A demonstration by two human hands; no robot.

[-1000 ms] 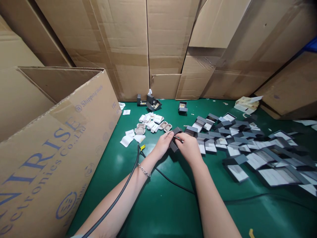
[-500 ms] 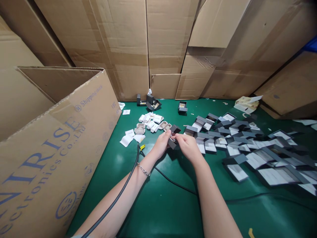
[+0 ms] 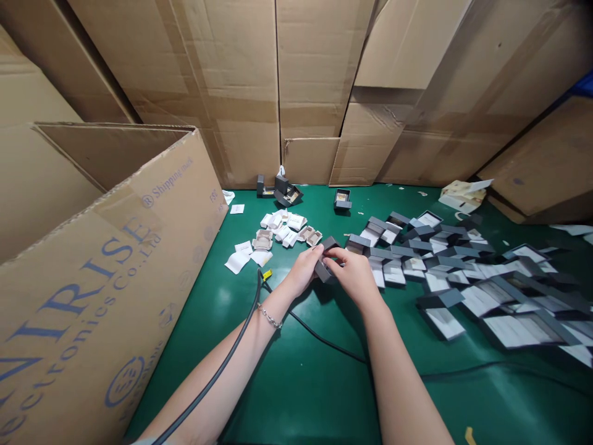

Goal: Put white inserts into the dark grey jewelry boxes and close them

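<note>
While the left hand and right hand close their fingers on the small dark grey hinged cardboard box just above the green mat, I reckon a hard squeeze could crush its open lid.

Outstretched, left hand and right hand meet, grips closed.
</note>
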